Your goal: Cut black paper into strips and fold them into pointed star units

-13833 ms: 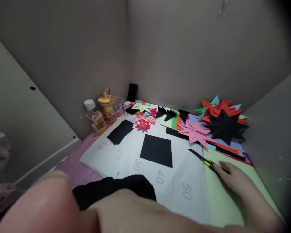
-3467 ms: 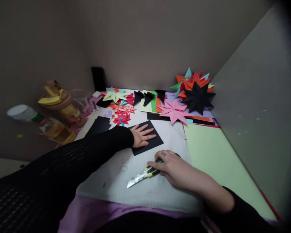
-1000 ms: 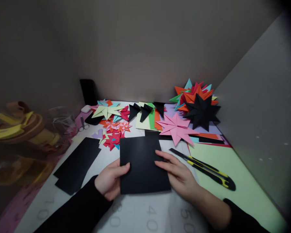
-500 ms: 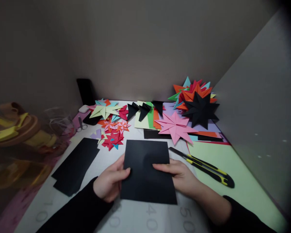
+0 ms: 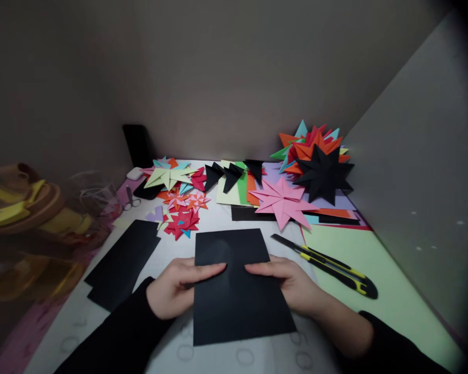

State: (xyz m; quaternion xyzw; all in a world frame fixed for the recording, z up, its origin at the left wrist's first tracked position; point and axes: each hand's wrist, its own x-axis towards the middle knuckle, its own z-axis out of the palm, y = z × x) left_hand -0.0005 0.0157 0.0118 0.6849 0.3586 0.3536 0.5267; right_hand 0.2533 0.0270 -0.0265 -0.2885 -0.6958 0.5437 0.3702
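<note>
Head view: gray walls point(image 5: 218, 78) enclose a white, number-marked work surface point(image 5: 171, 332).

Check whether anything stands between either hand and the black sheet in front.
Nothing visible does. The left hand and right hand both hold the black sheet, thumbs on its upper face. The utility knife lies beyond the right hand, not between it and the sheet.
</note>
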